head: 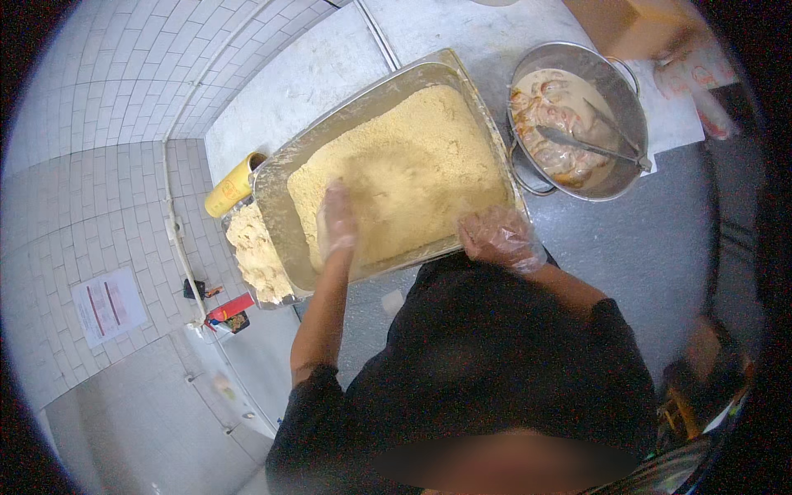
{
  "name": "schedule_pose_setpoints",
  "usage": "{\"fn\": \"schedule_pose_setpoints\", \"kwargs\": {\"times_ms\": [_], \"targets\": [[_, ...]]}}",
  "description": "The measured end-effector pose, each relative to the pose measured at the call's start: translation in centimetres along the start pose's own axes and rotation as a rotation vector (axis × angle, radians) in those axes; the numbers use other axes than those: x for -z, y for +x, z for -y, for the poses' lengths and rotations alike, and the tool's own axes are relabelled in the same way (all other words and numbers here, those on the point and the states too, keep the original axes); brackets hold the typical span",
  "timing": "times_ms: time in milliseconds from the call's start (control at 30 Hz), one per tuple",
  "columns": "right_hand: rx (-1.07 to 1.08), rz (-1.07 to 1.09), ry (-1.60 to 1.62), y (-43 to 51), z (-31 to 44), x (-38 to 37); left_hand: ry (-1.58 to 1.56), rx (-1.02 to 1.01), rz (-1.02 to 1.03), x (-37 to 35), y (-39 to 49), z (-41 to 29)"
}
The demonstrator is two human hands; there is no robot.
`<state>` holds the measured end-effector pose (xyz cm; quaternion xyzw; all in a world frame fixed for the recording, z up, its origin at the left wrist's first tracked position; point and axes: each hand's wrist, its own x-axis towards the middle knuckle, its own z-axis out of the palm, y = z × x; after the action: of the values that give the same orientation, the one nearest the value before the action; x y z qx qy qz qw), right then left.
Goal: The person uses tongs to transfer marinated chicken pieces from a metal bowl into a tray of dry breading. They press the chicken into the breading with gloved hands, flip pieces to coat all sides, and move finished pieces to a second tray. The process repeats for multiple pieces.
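A deep rectangular tub stands before me, holding a thick bed of pale yellow breading flour. Both hands wear clear plastic gloves. My left hand reaches into the tub's left part, edge-on and blurred against the flour, with nothing seen in it. At the near right corner, my right hand is over the rim with its fingers curled. Whether those fingers grip the rim or some flour is hidden. The flour between the hands looks blurred and hollowed.
Right of the tub, a steel pot holds raw meat pieces in creamy liquid, with metal tongs resting inside. A yellow canister and a tray of clumpy breaded pieces sit left. A cardboard box stands far right.
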<state>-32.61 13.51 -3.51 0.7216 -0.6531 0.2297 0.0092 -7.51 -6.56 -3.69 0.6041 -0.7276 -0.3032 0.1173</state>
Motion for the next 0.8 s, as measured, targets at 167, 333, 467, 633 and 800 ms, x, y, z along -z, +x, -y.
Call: {"fn": "schedule_pose_setpoints", "kwargs": {"times_ms": [167,333,467,633,800], "targets": [[0.036,0.087,-0.156,-0.4,0.1,-0.6,0.649,-0.354,-0.025,-6.9,6.0,0.1],[-0.045,0.081,0.06,0.0,0.1,-0.6,0.765,-0.379,0.051,-7.5,4.4,-3.9],[-0.027,0.135,-0.022,0.7,0.3,0.6,0.734,-0.429,0.184,-7.5,3.1,-6.6],[-0.123,0.184,0.13,1.3,0.4,1.5,0.86,-0.475,0.245,-6.1,2.4,-3.1],[-0.083,0.16,0.162,1.5,0.2,1.2,0.716,-0.199,0.113,-2.9,3.6,3.3]]}}
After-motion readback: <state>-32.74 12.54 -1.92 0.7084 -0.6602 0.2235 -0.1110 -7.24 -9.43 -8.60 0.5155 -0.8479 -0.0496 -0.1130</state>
